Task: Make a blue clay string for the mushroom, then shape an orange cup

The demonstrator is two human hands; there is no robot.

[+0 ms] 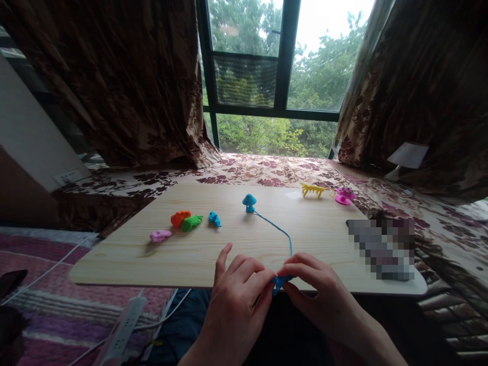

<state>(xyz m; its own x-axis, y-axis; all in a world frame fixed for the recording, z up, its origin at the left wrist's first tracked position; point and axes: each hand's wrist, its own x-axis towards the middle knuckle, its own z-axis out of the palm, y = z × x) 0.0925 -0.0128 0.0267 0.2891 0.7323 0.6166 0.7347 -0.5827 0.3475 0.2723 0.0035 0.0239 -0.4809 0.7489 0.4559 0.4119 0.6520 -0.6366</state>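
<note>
My left hand [240, 292] and my right hand [320, 284] meet at the table's near edge. Between their fingertips they pinch a small piece of blue modelling clay [281, 282], partly covered by the fingers. Beyond them a blue clay mushroom [249, 202] stands upright on the table. A thin blue clay strand [280, 230] runs from the mushroom's foot towards my right hand, where its near end is hidden. Left of the mushroom lie lumps of clay: blue [214, 219], green [191, 222], orange [179, 217] and pink [160, 236].
At the table's [125, 254] far right stand a yellow many-legged clay figure [313, 190] and a pink clay figure [345, 195] with green dots. A blurred-out flat object [381, 249] lies on the right. A power strip [124, 325] and cables are at lower left.
</note>
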